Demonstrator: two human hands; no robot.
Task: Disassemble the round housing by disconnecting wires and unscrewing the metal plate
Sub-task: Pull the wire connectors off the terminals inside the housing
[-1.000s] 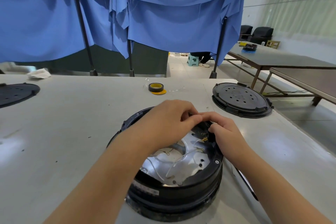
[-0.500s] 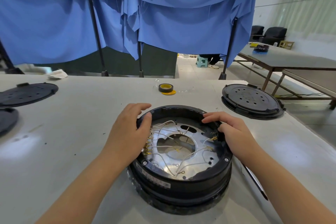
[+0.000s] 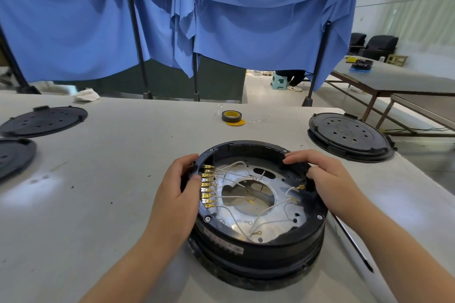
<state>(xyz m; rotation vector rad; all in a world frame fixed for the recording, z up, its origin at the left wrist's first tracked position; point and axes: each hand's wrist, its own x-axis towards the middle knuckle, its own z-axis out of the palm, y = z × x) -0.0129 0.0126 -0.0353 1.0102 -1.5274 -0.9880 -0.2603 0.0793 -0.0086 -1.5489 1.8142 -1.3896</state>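
The round housing sits on the white tabletop, near and a little right of centre, its open side up. The left hand grips the left rim, thumb curled over the edge beside a row of brass spade terminals. The right hand grips the right rim, with its fingers curled over the far-right edge.

Judging by what lies open, the cover step is done: the inside is exposed, and black perforated covers lie aside on the tabletop to the right and far left. The wiring is partly freed. Several white wires lie loose across the metal plate, some ending in bare ring lugs, but the terminals on the left look plugged in, and one connector near the right wall seems attached too. The metal plate sits in the housing; I cannot tell whether any of its screws are out. So the remaining terminals and the unscrewing appear left to do. A long dark-tipped tool, perhaps a screwdriver, lies just right of the housing. A tape roll sits farther back.
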